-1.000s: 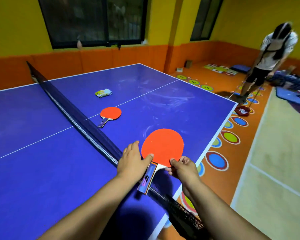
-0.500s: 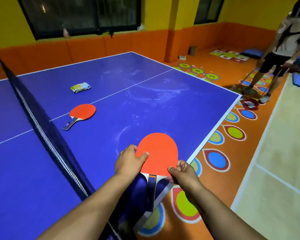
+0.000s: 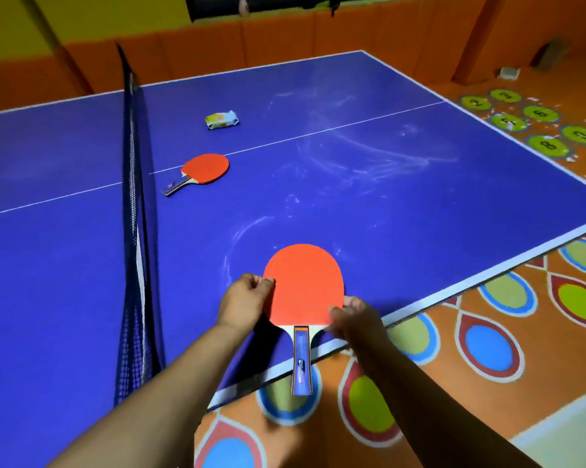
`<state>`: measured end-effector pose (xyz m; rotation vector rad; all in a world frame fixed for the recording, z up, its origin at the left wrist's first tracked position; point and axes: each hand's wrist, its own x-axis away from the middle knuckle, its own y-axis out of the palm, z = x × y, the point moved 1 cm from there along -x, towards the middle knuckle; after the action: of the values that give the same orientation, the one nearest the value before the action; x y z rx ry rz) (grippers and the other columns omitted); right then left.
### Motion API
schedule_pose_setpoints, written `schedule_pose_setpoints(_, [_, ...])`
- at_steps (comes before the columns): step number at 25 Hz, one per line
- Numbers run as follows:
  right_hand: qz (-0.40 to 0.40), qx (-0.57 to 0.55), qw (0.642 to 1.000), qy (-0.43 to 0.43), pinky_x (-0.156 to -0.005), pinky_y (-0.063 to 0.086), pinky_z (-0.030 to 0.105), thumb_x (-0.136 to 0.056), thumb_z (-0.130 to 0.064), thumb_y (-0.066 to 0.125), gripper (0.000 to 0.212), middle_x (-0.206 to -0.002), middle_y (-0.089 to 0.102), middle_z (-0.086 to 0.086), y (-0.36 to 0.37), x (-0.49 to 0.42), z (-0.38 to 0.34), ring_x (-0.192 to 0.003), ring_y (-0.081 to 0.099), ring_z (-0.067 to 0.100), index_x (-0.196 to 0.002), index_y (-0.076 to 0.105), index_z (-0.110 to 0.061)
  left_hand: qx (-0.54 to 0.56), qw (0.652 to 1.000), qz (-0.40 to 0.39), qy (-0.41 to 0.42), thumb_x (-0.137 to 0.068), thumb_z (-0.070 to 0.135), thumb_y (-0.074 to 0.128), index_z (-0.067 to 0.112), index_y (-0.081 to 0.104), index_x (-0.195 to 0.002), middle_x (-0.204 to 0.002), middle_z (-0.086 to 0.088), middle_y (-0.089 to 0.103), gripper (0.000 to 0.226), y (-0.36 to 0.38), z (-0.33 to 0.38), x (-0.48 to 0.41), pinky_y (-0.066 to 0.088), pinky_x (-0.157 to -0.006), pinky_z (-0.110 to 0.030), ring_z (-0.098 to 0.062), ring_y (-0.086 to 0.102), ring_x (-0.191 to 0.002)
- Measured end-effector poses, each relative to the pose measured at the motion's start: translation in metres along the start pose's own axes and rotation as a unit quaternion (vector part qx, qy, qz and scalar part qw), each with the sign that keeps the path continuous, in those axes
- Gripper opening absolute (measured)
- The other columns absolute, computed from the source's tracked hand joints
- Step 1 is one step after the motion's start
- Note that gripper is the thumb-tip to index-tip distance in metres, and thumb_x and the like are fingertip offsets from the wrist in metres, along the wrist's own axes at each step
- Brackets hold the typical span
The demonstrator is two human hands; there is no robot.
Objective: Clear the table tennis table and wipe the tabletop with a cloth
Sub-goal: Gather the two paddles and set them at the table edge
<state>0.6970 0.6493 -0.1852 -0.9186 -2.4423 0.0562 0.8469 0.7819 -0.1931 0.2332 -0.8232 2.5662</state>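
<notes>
Both hands on the near paddle (image 3: 303, 285).
- left grip (image 3: 244, 298): fingers curled, pinching the left edge of the red blade about halfway up.
- right grip (image 3: 355, 319): thumb on top and fingers curled under, pinching the lower right edge of the blade beside the neck.
- Near paddle: red face up, blade over the counter (image 3: 419, 214) just inside its near side edge. The blue handle points back at the person and overhangs the white edge line, out above the floor (image 3: 555, 366). Can't tell whether the blade rests on the surface or is held just off it.

Rest of the counter, all on this side of the net (image 3: 132, 197):
- far paddle (image 3: 205, 168): flat, red face up, blade on the white centre line, handle angled down-left toward the net. Close to the net, not touching it. Well apart from the near paddle.
- packet (image 3: 221, 119): small, crinkled, yellow and pale blue, lying beyond the centre line, further from the person than the far paddle.
- smears (image 3: 352, 153): whitish swirls and streaks across the blue top, from the middle of this half down to just beyond the near paddle's tip.

Surroundings: orange floor with coloured teardrop and oval markings beside the counter, green numbered discs (image 3: 548, 145) at far right, orange padded wall (image 3: 284, 38) behind.
</notes>
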Motion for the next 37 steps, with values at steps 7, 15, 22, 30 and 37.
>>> schedule_pose_setpoints(7, [-0.061, -0.140, 0.988, 0.015, -0.039, 0.040, 0.019, -0.098, -0.005, 0.046, 0.030, -0.065, 0.047, 0.000, 0.015, -0.039, -0.028, -0.039, 0.037, 0.006, -0.123, 0.049, -0.021, 0.142, 0.987, 0.036, -0.067, -0.085, 0.020, 0.065, 0.013, 0.048, -0.061, -0.062, -0.012, 0.053, 0.030, 0.017, 0.006, -0.040, 0.045, -0.062, -0.036, -0.021, 0.049, -0.061])
schedule_pose_setpoints(15, [-0.024, -0.106, 0.993, -0.052, -0.059, 0.049, 0.023, -0.056, -0.012, 0.055, 0.065, -0.098, 0.066, 0.008, 0.057, -0.147, -0.101, -0.074, 0.063, 0.008, -0.120, 0.049, -0.008, 0.073, 0.995, 0.036, -0.050, -0.086, 0.041, 0.059, 0.011, 0.053, -0.064, -0.059, -0.007, 0.053, 0.037, 0.011, 0.027, -0.169, 0.043, -0.060, -0.036, -0.022, 0.047, -0.057])
schedule_pose_setpoints(22, [-0.039, -0.072, 0.995, -0.049, -0.067, 0.048, 0.042, -0.056, -0.005, 0.051, 0.034, -0.072, 0.058, 0.010, 0.110, -0.297, -0.138, -0.072, 0.054, 0.019, -0.088, 0.053, 0.006, -0.220, 0.969, 0.109, 0.014, -0.095, 0.029, 0.047, 0.007, 0.056, -0.119, -0.122, -0.015, 0.056, 0.034, -0.074, 0.019, -0.353, 0.040, -0.088, -0.035, -0.033, 0.050, -0.115])
schedule_pose_setpoints(30, [0.005, -0.010, 1.000, -0.012, -0.058, 0.044, 0.022, -0.076, -0.005, 0.060, 0.035, -0.086, 0.059, 0.011, 0.129, -0.357, -0.135, -0.071, 0.055, 0.015, -0.108, 0.051, 0.006, -0.456, 0.883, 0.091, -0.056, -0.094, 0.015, 0.038, 0.005, 0.023, -0.145, -0.151, -0.016, 0.025, 0.054, -0.136, -0.043, -0.465, 0.020, -0.111, -0.041, -0.029, 0.022, -0.140])
schedule_pose_setpoints(37, [0.025, -0.022, 0.999, 0.035, -0.065, 0.045, 0.030, -0.088, 0.007, 0.054, 0.020, -0.085, 0.061, 0.009, 0.123, -0.365, -0.130, -0.074, 0.058, 0.019, -0.096, 0.052, -0.012, -0.425, 0.890, 0.161, -0.046, -0.088, 0.009, 0.048, -0.009, 0.051, -0.109, -0.115, -0.028, 0.053, 0.028, -0.104, -0.038, -0.446, 0.034, -0.085, -0.044, -0.041, 0.042, -0.109])
